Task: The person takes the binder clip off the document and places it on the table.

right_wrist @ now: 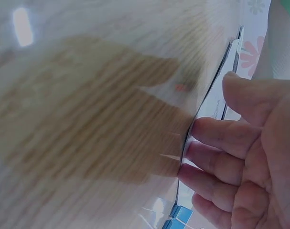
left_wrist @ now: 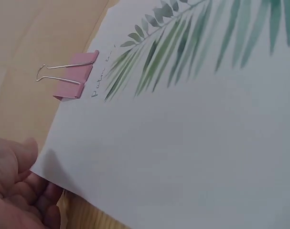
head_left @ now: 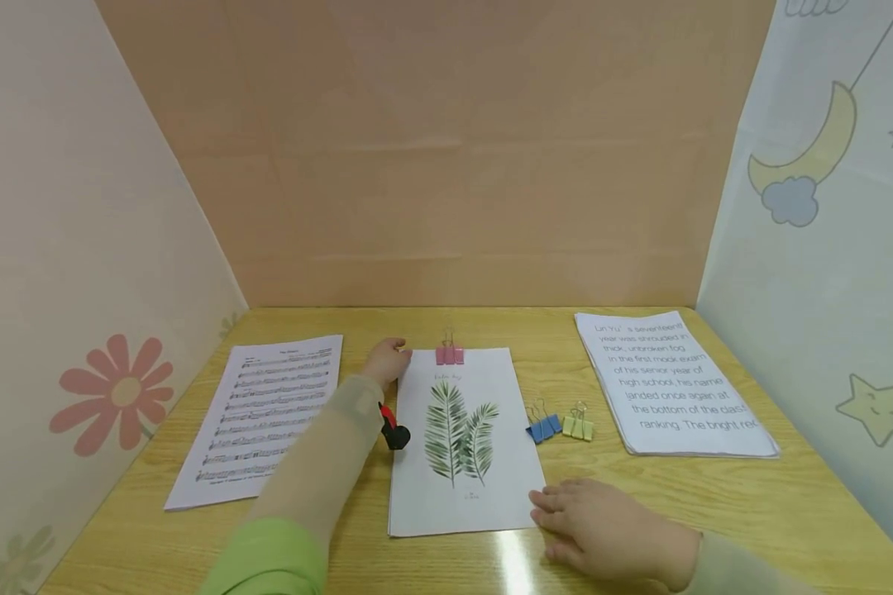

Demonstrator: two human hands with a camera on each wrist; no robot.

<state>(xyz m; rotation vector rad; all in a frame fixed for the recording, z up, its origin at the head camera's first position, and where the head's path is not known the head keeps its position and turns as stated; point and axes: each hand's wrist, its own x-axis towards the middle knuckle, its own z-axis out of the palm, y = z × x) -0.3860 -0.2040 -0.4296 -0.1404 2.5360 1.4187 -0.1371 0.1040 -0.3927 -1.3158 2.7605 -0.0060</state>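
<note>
Currently both hands square the leaf print stack (head_left: pixel 465 463); left hand (head_left: pixel 385 360) touches its far corner, right hand (head_left: pixel 603 529) flat, fingers straight, at its near edge; neither holds anything; press evenly so the sheets stay aligned under the pink clip (head_left: pixel 450 354).

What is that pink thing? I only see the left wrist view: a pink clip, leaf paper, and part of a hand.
Observer: The pink clip is clamped on the far edge of a leaf print stack lying on a wooden table.
Visitor: Any more clips?
Observer: Yes, a blue clip and a yellow clip lie loose to the right of the stack.
Visitor: Where is the other hand?
Observer: The right hand lies with its fingertips against the stack's near right corner, while the left hand touches its far left corner.
</note>
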